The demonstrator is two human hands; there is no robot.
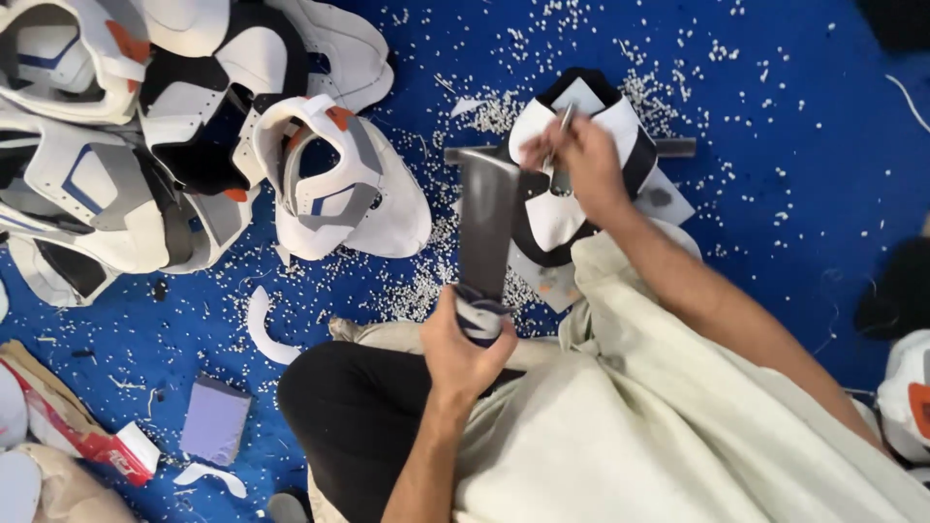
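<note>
- Far left, on the blue mat, there's a heap of white, grey and black stitched shoe uppers with orange tabs, lying open and overlapping. Nobody's touching those.
- Bottom left: a small lilac foam block and a curved white offcut strip. Tiny white punched-out bits are scattered all over.
- Left hand is wrapped shut around the taped lower end of a dark metal hammer-like tool. The long flat body points up and away from the person, toward the piece being worked.
- The metal tool looks heavy and rigid to me, so gripping it low on the wrapped handle makes sense; bare metal would probably be slippery.
- Right hand is pinched closed on a thin metal punch, held upright with its tip on the black-and-white shoe upper, which lies flat across a dark bar just in front of the person's knees.
- That upper looks soft and floppy, light too, so I'd guess it shifts easily unless it's pinned down at the edge near the punch.
- Far right edge: another white upper with an orange patch, half out of frame.
</note>
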